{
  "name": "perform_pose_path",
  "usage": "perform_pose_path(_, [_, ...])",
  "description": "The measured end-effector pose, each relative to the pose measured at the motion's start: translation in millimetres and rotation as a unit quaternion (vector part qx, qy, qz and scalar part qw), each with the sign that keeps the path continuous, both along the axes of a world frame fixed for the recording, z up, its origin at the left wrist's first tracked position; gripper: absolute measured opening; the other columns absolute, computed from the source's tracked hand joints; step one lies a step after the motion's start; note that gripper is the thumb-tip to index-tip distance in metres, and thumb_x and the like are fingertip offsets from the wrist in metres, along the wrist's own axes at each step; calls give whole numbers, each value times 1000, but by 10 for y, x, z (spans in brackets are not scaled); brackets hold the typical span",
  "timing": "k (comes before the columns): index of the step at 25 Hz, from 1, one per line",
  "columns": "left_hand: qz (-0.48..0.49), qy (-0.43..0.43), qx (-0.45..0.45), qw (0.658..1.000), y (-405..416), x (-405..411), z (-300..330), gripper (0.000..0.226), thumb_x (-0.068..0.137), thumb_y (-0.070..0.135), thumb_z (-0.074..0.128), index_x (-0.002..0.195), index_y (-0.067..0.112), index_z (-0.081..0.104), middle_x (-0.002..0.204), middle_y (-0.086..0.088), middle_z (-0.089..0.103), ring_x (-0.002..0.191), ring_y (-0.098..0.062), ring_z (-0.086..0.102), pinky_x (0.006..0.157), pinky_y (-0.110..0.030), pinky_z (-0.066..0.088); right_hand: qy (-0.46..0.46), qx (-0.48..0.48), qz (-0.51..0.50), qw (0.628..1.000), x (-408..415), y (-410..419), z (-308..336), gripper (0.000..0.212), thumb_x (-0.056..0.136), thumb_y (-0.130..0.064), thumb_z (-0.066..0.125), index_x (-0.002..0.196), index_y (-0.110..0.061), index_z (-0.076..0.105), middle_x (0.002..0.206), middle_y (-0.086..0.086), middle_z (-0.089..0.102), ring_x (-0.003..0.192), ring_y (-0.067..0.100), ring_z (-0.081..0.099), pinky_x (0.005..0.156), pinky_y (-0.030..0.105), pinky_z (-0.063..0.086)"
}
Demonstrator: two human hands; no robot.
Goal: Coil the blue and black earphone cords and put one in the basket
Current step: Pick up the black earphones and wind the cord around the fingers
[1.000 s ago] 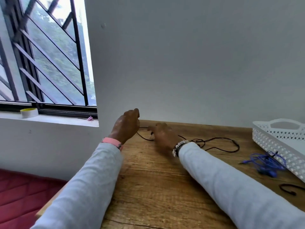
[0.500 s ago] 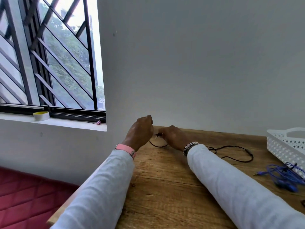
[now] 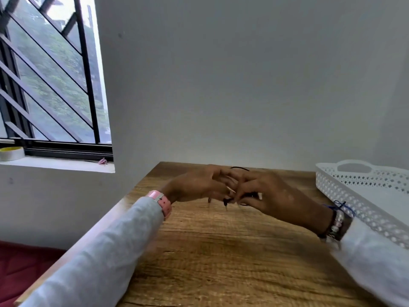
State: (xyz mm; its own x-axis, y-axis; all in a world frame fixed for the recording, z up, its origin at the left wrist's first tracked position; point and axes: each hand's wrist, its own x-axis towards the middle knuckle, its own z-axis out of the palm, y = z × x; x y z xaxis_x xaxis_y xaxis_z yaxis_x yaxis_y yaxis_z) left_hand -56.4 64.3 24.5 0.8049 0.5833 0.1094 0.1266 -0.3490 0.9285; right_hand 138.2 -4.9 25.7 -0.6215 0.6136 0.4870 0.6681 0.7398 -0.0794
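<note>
Head view: left hand (image 3: 194, 187) and right hand (image 3: 267, 196) both pinch the black cord (image 3: 240, 168) above the surface's (image 3: 199, 262) far edge. Blue cord (image 3: 340, 206) lies beside the basket (image 3: 354, 196). Risk: loops springing loose if either grip slackens.

Two arms in pale grey long sleeves

A pink watch strap (image 3: 163, 202) sits at the left wrist; beaded bracelets (image 3: 335, 224) and a blue thread (image 3: 340, 206) at the right.

Brown wood-grain tabletop (image 3: 221, 262); white lattice-patterned basket (image 3: 345, 191); black cord (image 3: 240, 167); pink watch strap (image 3: 163, 203); grey sleeves (image 3: 99, 251).
</note>
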Motion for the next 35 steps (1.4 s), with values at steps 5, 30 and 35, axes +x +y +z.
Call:
perform_pose_path(5, [-120, 30, -73, 990, -150, 170, -43, 41, 87, -14, 47, 126, 1, 48, 107, -19, 64, 89, -17, 68, 84, -31, 55, 55, 1, -18, 998, 194, -109, -22, 21, 74, -26, 77, 79, -21, 58, 71, -12, 59, 66, 3, 57, 57, 13, 44])
perform_pose_path(30, [-122, -414, -216, 876, -209, 126, 134, 68, 76, -25, 38, 141, -8, 25, 140, -21, 47, 128, -29, 48, 105, -35, 41, 308, -251, -20, 917, 194, 45, -252, 24, 85, -34, 57, 91, -13, 65, 86, 3, 74, 85, 10, 70, 80, 22, 54])
perform_pose_path(35, [55, -439, -176, 880, -102, 168, 72, 75, 72, -30, 31, 142, -3, 23, 140, -19, 47, 127, -27, 49, 103, -33, 43, 192, -264, -38, 945, 156, -20, -235, 23, 96, -23, 48, 116, -22, 58, 73, -4, 63, 52, 8, 62, 51, 21, 52])
